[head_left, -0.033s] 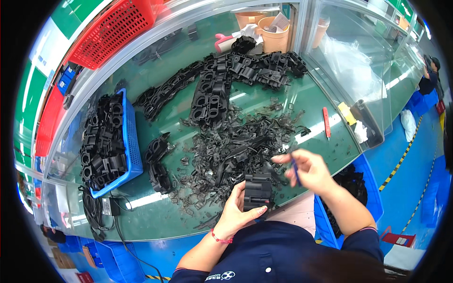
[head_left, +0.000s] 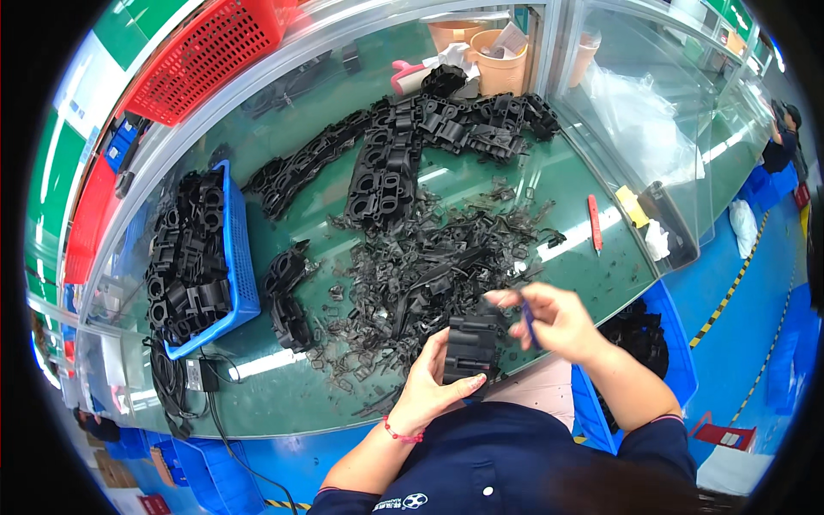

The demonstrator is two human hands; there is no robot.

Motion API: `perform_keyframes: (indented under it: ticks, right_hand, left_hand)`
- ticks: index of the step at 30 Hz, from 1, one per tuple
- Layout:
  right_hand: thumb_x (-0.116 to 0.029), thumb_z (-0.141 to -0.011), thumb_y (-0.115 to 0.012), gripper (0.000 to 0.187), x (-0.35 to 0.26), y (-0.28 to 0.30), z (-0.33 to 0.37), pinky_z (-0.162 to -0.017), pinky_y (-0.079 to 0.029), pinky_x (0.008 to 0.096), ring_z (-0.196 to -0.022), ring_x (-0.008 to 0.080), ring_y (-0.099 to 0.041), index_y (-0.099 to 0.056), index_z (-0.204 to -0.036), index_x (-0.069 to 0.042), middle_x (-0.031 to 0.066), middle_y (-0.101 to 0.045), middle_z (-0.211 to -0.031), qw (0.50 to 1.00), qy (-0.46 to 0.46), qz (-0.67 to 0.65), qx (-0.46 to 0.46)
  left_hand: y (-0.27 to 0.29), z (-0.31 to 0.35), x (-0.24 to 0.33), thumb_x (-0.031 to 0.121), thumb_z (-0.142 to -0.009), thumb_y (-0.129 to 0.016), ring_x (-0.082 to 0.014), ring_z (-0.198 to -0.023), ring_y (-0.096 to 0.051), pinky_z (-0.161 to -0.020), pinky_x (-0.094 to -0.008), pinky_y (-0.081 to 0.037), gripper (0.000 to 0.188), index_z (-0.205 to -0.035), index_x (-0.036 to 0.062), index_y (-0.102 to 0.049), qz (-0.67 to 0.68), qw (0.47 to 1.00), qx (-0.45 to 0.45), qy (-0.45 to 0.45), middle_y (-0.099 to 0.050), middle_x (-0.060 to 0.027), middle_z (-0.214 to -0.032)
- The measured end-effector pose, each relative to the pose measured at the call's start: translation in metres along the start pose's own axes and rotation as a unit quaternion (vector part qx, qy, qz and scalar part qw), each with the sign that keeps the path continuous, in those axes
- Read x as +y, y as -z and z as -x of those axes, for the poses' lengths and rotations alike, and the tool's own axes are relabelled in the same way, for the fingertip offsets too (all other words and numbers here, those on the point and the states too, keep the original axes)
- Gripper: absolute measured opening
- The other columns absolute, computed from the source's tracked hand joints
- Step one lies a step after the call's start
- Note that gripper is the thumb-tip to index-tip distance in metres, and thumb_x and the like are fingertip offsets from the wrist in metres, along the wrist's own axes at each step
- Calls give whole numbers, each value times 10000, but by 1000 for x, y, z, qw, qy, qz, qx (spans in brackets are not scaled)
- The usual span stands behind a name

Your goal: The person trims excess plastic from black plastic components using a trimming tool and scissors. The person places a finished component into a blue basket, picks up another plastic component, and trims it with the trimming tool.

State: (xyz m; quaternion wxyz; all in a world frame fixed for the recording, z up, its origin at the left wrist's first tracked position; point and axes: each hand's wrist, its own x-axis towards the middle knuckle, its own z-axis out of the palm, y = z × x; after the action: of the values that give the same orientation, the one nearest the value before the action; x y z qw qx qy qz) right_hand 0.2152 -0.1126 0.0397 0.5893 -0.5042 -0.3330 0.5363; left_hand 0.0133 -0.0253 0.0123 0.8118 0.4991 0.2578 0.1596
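Hands first: our left hand (head_left: 433, 386) is clamped around a black plastic part (head_left: 470, 343), held just above the near edge of the counter (head_left: 283, 403), and our right hand (head_left: 558, 322) is closed on a thin blue tool (head_left: 526, 324) whose tip points at the part's upper right corner. We judge that we are trimming this part. Set against the other frame, taken at the same instant, nothing differs: both hands, the part and the tool sit in the same places. Beyond the hands lies a spread of black scraps (head_left: 429, 257), with a small heap of parts (head_left: 287, 296) to its left. Further left a blue basket (head_left: 240, 257) is full of the same parts. A long row of parts (head_left: 403, 146) crosses the far side, a red knife (head_left: 594, 221) lies to the right, and a red crate (head_left: 206, 51) stands at the back.
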Motion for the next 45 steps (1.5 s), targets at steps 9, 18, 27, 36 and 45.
perform_keyframes:
  ticks: [9,18,27,36,45]
  right_hand:
    - [-44,-786,-671,314,6,-21,1,-811,-472,244,-886,114,-588,-558,-1069,35,76,-614,-993,994,34,-88,55]
    - [-90,-823,-654,237,20,-40,0,-757,-454,219,-825,75,-556,-567,-1024,1,26,-603,-917,977,-31,-192,92]
    - [-99,-849,-623,171,42,-45,-3,-740,-442,224,-826,68,-544,-535,-986,-48,0,-573,-916,941,-84,-320,74]
    - [-101,-817,-646,264,23,-39,-2,-758,-468,259,-808,127,-590,-526,-1036,-16,78,-614,-959,968,-82,-234,28]
    - [-175,-679,-715,373,-27,-3,12,-833,-428,378,-674,202,-537,-526,-971,-38,58,-527,-735,837,230,493,-50]
  left_hand:
    - [-3,4,9,154,-637,-799,-197,-1206,-418,-1004,-333,-330,931,-1371,2,-247,129,990,-42,-49,-412,-108,-1305]
    - [4,-3,-3,306,-721,-697,-198,-1094,-500,-945,-324,-382,577,-1146,-4,-459,21,998,15,-52,-502,-134,-1188]
    - [-11,-16,-6,216,-744,-669,-268,-1208,-404,-1008,-388,-298,275,-841,69,-459,92,975,21,-202,-409,-237,-1299]
    - [-13,-6,-4,269,-750,-675,-289,-1078,-501,-904,-390,-422,359,-951,96,-433,209,964,45,-161,-521,-189,-1117]
    - [6,-4,-10,403,-807,-585,-292,-923,-563,-816,-458,-448,359,-931,110,-418,219,971,7,-93,-528,-134,-970]
